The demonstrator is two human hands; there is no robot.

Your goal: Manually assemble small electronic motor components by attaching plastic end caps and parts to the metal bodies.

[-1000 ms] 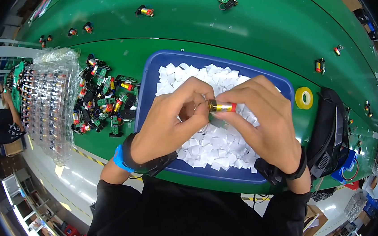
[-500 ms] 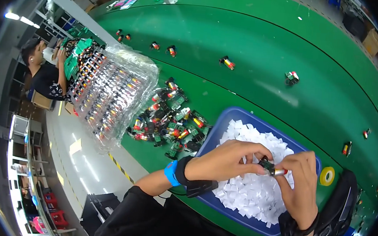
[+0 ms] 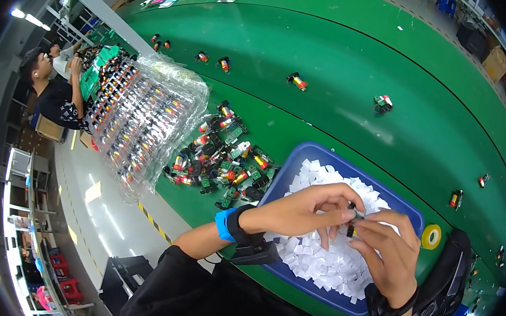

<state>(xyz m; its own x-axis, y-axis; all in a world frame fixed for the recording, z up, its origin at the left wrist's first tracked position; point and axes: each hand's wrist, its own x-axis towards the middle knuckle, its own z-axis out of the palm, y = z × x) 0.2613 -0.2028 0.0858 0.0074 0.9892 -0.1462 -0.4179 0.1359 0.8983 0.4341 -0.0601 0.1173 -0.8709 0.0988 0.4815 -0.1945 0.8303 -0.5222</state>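
Between the left hand (image 3: 303, 212) and right hand (image 3: 391, 255), one electronic module (image 3: 351, 230), dark with some yellow, mostly hidden, was pinched by both hands' fingertips, above one blue tray (image 3: 309, 151) of many white paper squares (image 3: 316, 264), one yellow tape roll (image 3: 426, 236) lay just beside the tray.

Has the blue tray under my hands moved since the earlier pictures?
No, not visibly: the blue tray keeps its place relative to the yellow tape roll and black bag; the camera view has turned.
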